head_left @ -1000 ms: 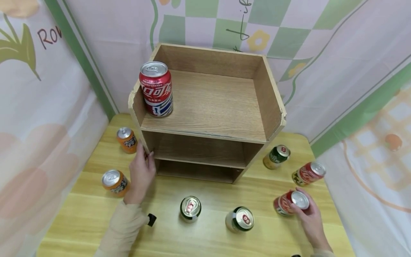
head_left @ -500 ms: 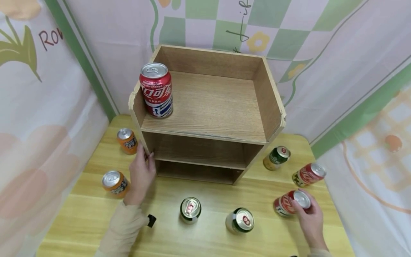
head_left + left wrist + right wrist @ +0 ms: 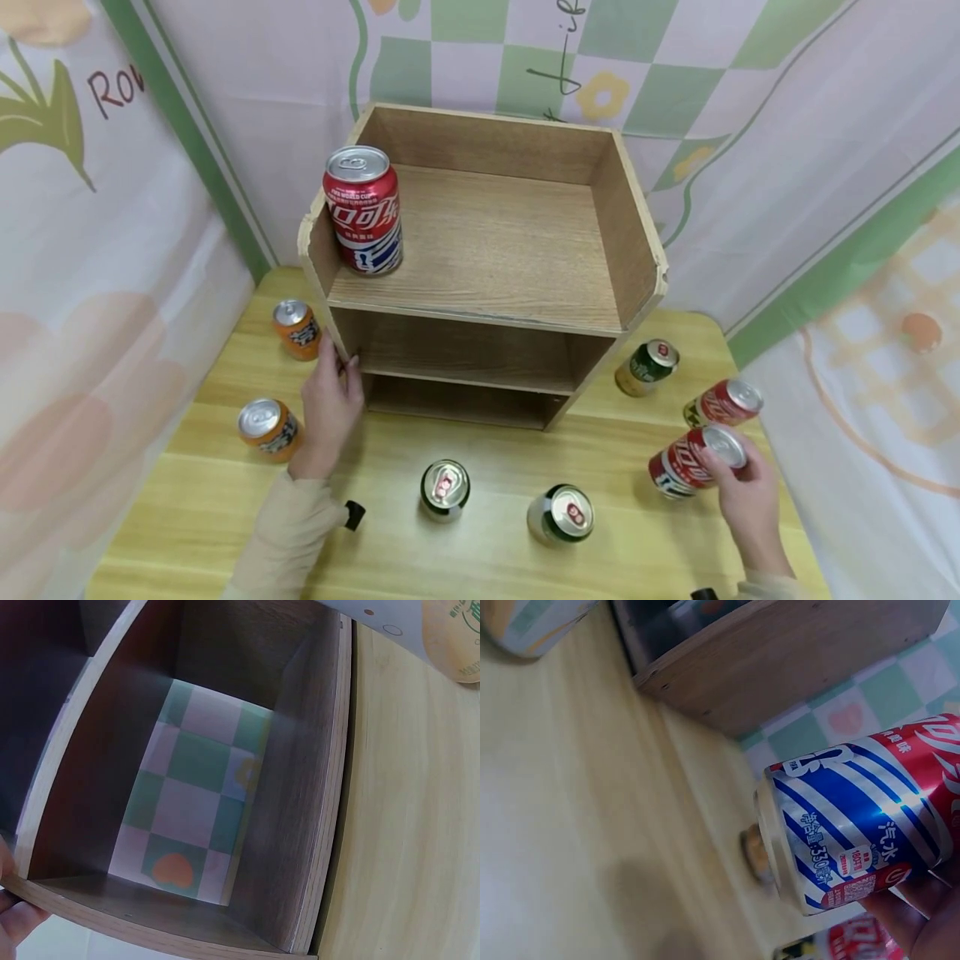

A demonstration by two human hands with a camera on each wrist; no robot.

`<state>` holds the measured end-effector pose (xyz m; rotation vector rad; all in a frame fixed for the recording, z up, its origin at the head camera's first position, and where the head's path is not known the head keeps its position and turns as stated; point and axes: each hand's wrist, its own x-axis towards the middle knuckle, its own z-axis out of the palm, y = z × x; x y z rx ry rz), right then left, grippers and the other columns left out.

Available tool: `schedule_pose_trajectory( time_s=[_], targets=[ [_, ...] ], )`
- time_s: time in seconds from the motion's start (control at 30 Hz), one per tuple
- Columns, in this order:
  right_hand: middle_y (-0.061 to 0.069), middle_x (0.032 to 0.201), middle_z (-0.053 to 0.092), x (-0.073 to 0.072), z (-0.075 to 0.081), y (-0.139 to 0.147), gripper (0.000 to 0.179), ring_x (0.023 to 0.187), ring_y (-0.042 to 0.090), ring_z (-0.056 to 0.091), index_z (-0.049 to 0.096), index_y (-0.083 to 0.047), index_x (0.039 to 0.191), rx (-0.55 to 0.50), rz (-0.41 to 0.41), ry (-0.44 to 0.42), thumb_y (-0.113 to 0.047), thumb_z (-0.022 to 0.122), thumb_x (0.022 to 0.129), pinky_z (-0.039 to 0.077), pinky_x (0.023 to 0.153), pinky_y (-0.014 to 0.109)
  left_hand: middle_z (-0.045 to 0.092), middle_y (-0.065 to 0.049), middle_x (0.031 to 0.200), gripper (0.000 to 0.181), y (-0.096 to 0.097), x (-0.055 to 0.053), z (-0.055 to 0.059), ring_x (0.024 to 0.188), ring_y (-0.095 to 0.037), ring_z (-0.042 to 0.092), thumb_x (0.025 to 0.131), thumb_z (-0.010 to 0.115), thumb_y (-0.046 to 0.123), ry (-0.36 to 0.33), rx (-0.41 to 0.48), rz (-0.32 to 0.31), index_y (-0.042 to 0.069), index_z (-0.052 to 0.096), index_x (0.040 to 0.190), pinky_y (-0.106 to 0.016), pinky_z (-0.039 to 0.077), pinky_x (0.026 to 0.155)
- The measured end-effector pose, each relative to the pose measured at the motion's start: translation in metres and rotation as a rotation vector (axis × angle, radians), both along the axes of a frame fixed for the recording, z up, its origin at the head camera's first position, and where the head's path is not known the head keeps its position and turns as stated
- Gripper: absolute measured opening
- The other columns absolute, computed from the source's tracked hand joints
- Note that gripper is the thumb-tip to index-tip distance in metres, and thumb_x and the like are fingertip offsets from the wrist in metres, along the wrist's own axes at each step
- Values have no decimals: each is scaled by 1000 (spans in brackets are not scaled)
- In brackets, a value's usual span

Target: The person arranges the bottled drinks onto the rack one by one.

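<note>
Right hand [image 3: 752,496]: fingers curled around a red can [image 3: 681,467], parted only to its width. The can appears clear of the tabletop [image 3: 480,562], near its right edge. Left hand [image 3: 330,408]: fingers and thumb pinch the wooden shelf unit [image 3: 495,250] at its left front edge. Step in hand, as judged: picking up the can. Next move calls for clearance from the second red can [image 3: 722,403], just behind.
</note>
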<state>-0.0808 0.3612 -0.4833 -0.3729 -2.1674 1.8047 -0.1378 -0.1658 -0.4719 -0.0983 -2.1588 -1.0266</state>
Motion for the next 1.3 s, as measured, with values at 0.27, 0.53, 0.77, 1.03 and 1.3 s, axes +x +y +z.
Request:
schedule_pose_trajectory(
  time_s=[0.27,0.53,0.77,1.03,1.3],
  targets=[
    [-15,108,70,-5,55,-5,41,97,1,62,67,-7,130,-19,82,95,11,62,93,50,82,6,66,-35,114,48,1,1,1,98,-51,69,92,60,-12,-12,5,7,-7,45,137,-58,61,81],
    [-9,111,72,-10,102,-16,39,98,5,63,67,-2,130,-10,119,147,12,61,93,52,82,9,66,-35,115,47,1,1,1,100,-51,68,93,59,-11,-18,6,6,-6,45,137,-58,61,82],
    [-6,108,73,-18,132,-19,38,97,7,62,66,-1,130,-25,155,170,11,60,95,52,80,10,66,-34,116,48,2,0,2,99,-51,69,93,60,-11,-14,6,10,-5,45,138,-59,61,81],
    [-7,113,72,-29,159,-23,39,103,8,58,69,-4,128,8,187,209,12,57,93,46,84,10,66,-34,117,49,2,0,3,100,-51,69,93,60,-10,-33,16,13,-5,45,139,-58,61,81],
    [-3,103,75,-37,188,-28,39,92,11,60,71,-2,124,71,197,253,9,55,91,49,74,11,65,-35,118,49,1,-1,1,99,-51,69,93,60,-11,-21,10,11,-5,45,139,-58,61,81]
  ],
)
